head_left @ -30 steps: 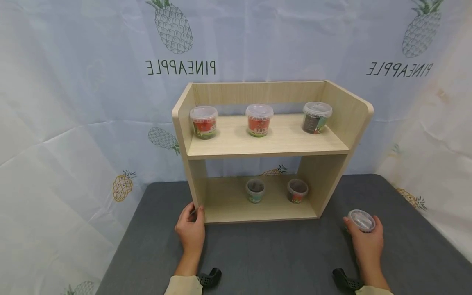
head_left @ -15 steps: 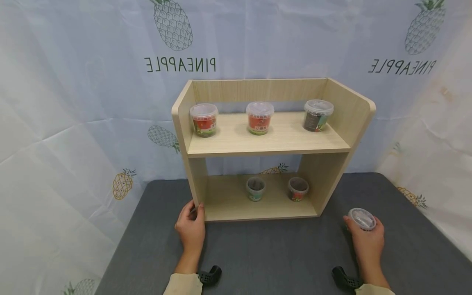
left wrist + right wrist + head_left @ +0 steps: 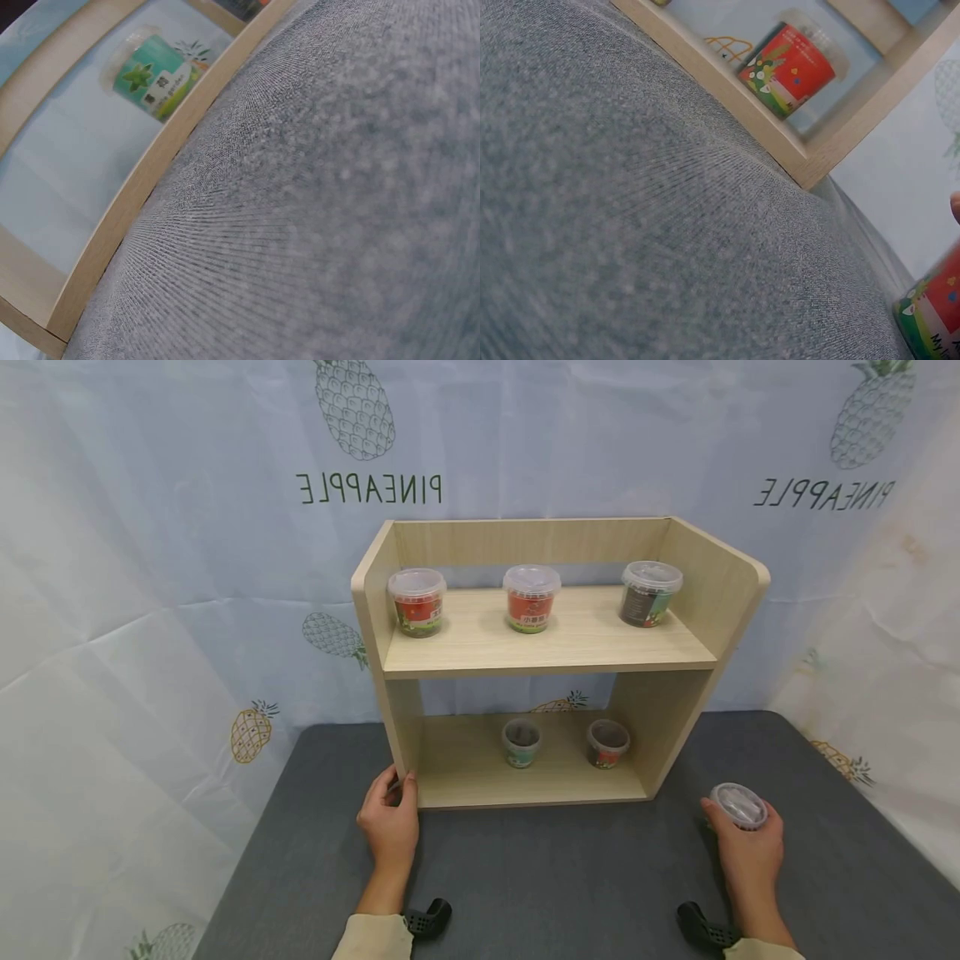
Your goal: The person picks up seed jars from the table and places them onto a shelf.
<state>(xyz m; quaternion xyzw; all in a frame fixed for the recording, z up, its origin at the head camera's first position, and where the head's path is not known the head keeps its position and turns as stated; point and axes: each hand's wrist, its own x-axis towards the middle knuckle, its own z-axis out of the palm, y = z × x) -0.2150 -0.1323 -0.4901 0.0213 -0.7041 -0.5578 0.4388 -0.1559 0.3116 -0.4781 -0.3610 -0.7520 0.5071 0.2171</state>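
Observation:
At the lower left front corner of a pale wooden two-tier shelf, my left hand holds the side panel, thumb toward the front edge and fingers on the outer side. My right hand grips a lidded plastic cup over the dark table, right of the shelf. In the right wrist view this cup shows a red and green label, cut by the frame edge. On the lower tier stand a teal-labelled cup and a red-labelled cup.
Along the upper tier are two red-labelled cups, one left and one middle, plus a dark-labelled cup at right. The shelf stands on a dark grey cloth-covered table. A pineapple-print curtain hangs behind.
The whole head view has shifted slightly, with the shelf a little higher in it. Both hands keep their holds, and the cups stay in place.

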